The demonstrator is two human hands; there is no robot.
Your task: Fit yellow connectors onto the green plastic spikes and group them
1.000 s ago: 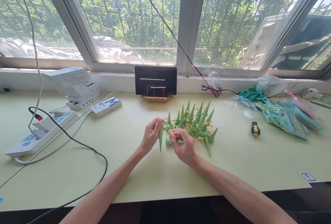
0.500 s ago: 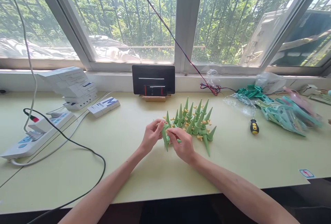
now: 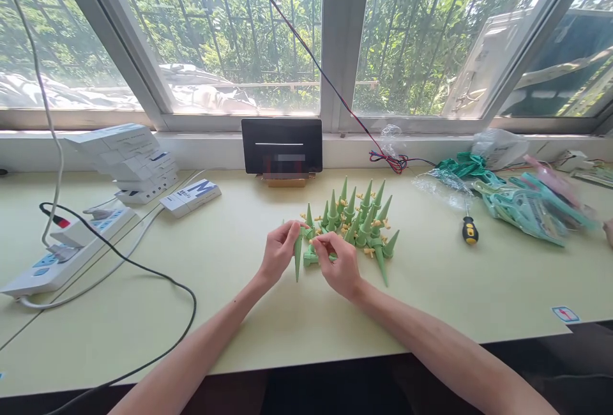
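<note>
My left hand (image 3: pixel 279 252) is closed round a green plastic spike (image 3: pixel 297 259) that points down toward the pale green table (image 3: pixel 239 313). My right hand (image 3: pixel 338 266) pinches a small yellow fitting (image 3: pixel 316 242) at the spike's top end, fingers together. Just behind both hands stands a cluster of several green spikes (image 3: pixel 359 217), tips up, with small yellow pieces scattered among them. One more green spike (image 3: pixel 382 265) lies flat at the cluster's front right.
A power strip (image 3: pixel 62 252) with a black cable (image 3: pixel 158 274) lies at left, near stacked white boxes (image 3: pixel 131 159). A dark tablet (image 3: pixel 281 145) leans on the sill. A screwdriver (image 3: pixel 469 230) and bags of teal parts (image 3: pixel 527 207) sit at right.
The spike in my left hand tilted and has swung back to near vertical. My right hand's fingers shifted at its top. The camera drifted slightly.
</note>
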